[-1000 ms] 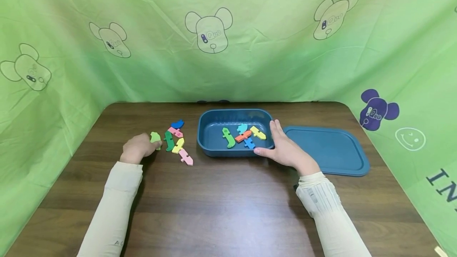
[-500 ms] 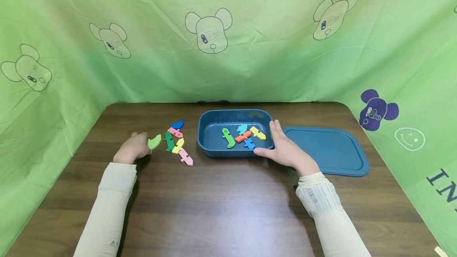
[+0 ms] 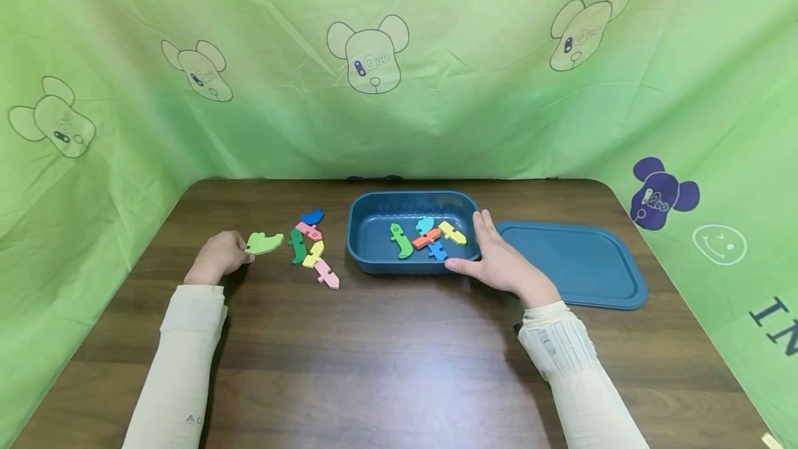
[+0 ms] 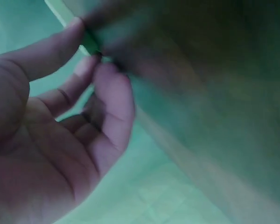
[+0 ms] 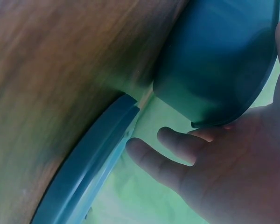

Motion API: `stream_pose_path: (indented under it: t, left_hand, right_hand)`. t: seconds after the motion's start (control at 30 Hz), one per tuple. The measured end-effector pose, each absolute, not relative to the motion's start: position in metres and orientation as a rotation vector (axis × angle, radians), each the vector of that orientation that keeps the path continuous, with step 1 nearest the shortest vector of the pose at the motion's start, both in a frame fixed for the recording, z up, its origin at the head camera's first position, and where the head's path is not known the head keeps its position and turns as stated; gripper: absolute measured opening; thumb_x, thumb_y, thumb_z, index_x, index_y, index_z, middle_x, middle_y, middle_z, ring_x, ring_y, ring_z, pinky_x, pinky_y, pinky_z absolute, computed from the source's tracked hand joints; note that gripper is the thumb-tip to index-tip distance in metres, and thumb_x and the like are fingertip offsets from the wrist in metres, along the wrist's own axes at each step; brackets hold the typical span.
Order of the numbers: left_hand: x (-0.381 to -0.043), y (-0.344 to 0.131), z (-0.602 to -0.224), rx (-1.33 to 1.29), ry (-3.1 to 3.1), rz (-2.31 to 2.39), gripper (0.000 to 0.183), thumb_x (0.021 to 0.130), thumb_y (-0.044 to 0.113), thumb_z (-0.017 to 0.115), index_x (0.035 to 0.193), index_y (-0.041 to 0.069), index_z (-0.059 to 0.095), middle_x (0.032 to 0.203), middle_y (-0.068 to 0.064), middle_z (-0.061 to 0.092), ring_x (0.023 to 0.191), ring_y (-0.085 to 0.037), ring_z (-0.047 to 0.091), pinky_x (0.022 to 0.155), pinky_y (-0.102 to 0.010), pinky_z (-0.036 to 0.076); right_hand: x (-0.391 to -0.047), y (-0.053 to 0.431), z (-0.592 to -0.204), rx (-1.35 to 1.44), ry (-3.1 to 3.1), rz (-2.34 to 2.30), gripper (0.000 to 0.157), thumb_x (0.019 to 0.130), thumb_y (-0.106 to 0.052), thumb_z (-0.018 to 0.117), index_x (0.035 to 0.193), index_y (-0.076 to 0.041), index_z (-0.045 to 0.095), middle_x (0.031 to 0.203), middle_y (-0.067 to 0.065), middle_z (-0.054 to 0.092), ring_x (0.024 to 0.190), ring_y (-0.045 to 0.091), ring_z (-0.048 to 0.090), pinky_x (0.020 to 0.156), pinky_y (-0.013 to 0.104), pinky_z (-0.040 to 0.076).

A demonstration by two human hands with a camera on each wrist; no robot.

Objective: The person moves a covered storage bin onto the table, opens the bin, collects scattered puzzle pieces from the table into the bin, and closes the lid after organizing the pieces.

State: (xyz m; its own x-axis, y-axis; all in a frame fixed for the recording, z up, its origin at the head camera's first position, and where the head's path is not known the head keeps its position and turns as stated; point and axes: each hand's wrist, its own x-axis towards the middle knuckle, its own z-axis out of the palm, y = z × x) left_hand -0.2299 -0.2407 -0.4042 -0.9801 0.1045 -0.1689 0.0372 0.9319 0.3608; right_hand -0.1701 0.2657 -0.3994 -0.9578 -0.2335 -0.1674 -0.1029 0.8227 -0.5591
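My left hand [image 3: 219, 255] pinches one end of a flat light green puzzle piece [image 3: 264, 243] between thumb and fingers, left of the loose pieces. In the left wrist view only a green edge [image 4: 60, 13] of it shows beyond the thumb. My right hand [image 3: 501, 262] rests against the right end of a blue box [image 3: 399, 268], fingers straight, thumb at its front corner. The right wrist view has the fingers [image 5: 182, 142] spread beside the box wall [image 5: 214, 60]. Inside the box lie several puzzle pieces, among them a green one [image 3: 401, 241] and an orange one [image 3: 427, 238].
Between the left hand and the box lie a dark green piece [image 3: 297, 247], a blue one [image 3: 312, 217], yellow [image 3: 314, 254] and pink pieces [image 3: 327, 274]. A blue lid [image 3: 576, 265] lies flat at the right. A green printed curtain [image 3: 399, 137] surrounds the wooden table [image 3: 374, 345].
My left hand has drawn left, away from the loose pieces, and the light green piece in its fingers has turned from upright to lying sideways. The right hand has stayed at the box.
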Motion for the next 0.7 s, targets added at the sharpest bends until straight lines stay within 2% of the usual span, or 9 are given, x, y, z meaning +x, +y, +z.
stream_pose_path:
  t: [0.2, 0.53, 0.7]
  left_hand:
    - [-0.2302, -0.2475, -0.4069, 0.178, 2.935, 0.587, 0.018, 0.090, 0.015, 0.074, 0.089, 0.002, 0.061, 0.088, -0.011, 0.061, 0.082, -0.031, 0.056, 0.074, -0.045, 0.045]
    - [-0.2300, -0.2431, -0.4038, 0.163, 3.013, 0.788, 0.022, 0.093, 0.017, 0.072, 0.098, -0.004, 0.065, 0.091, -0.014, 0.066, 0.085, -0.031, 0.059, 0.079, -0.046, 0.047]
    - [-0.2308, -0.2382, -0.4005, 0.187, 3.095, 0.966, 0.023, 0.094, 0.018, 0.072, 0.101, -0.003, 0.065, 0.090, -0.014, 0.066, 0.083, -0.029, 0.059, 0.076, -0.042, 0.046]
  right_hand:
    - [-0.1711, 0.2654, -0.4012, -0.263, 2.775, -0.834, 0.118, 0.090, -0.066, 0.063, 0.159, -0.005, -0.011, 0.164, 0.014, -0.021, 0.150, 0.045, 0.004, 0.115, 0.062, 0.016]
    - [-0.1714, 0.2660, -0.4019, -0.268, 2.779, -0.829, 0.124, 0.086, -0.075, 0.060, 0.159, -0.004, -0.011, 0.165, 0.016, -0.019, 0.150, 0.045, 0.004, 0.115, 0.062, 0.016]
    - [-0.1715, 0.2665, -0.4019, -0.267, 2.783, -0.827, 0.125, 0.085, -0.076, 0.059, 0.159, -0.005, -0.011, 0.165, 0.016, -0.019, 0.150, 0.044, 0.004, 0.115, 0.061, 0.016]
